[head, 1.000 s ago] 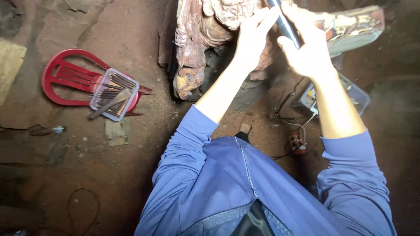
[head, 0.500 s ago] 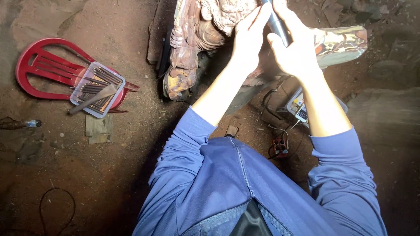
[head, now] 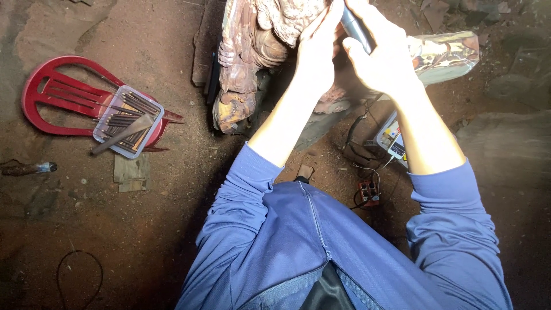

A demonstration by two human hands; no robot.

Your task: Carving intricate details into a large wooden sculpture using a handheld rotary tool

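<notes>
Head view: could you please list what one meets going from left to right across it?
Small tool with a wooden handle on the ground → red plastic chair lying flat → clear tray of metal carving tools → carved wooden sculpture → left hand → right hand gripping a grey handheld tool.

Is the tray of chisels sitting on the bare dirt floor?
No, the tray rests on the red plastic chair lying on the floor, left of the carving.
</notes>
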